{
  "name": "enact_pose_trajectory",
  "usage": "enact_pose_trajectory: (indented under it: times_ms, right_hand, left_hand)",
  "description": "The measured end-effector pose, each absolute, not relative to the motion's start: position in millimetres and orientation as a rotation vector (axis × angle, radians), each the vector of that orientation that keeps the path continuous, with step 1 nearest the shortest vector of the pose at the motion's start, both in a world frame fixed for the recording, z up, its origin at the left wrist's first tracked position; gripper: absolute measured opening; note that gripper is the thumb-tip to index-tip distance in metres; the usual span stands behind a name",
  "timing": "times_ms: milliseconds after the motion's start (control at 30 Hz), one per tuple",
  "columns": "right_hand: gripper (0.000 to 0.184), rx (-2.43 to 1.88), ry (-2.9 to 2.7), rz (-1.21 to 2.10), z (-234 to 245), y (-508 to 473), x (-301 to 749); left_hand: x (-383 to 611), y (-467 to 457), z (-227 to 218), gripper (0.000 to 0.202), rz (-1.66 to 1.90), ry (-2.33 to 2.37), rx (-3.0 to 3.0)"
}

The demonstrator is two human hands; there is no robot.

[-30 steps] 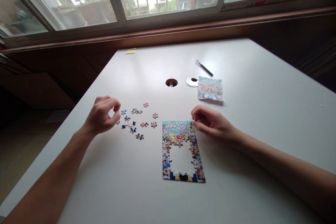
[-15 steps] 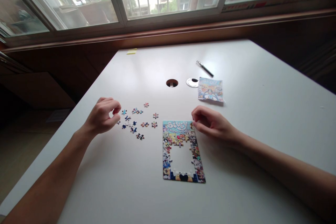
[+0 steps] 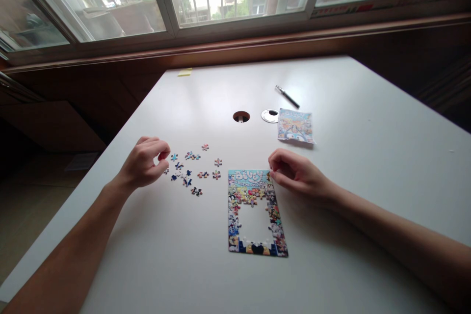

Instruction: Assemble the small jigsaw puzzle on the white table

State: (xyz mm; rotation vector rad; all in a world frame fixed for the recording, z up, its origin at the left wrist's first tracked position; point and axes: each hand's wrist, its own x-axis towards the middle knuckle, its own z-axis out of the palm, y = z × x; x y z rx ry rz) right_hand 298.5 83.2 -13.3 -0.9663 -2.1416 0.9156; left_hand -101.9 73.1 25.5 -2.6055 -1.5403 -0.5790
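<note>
A small colourful jigsaw puzzle lies on the white table, its border joined and its middle open. My right hand rests at the puzzle's top right corner, fingers curled and pinched against that corner. My left hand hovers with curled fingers, thumb and forefinger pinched, at the left edge of several loose puzzle pieces. Whether a piece sits in that pinch is hidden.
A printed picture card lies beyond the puzzle, with a pen behind it. A round cable hole and its silver cap sit mid-table. A yellow note lies at the far edge below the window.
</note>
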Motion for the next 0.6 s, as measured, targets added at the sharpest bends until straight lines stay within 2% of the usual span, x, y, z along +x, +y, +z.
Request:
enact_pose_trajectory:
  times_ms: [600]
  right_hand:
    - [0.01,-0.959,-2.151,0.895,-12.2,83.1,297.7]
  left_hand:
    - [-101.1,72.8,25.1,0.009,-0.576,-1.541,-2.609]
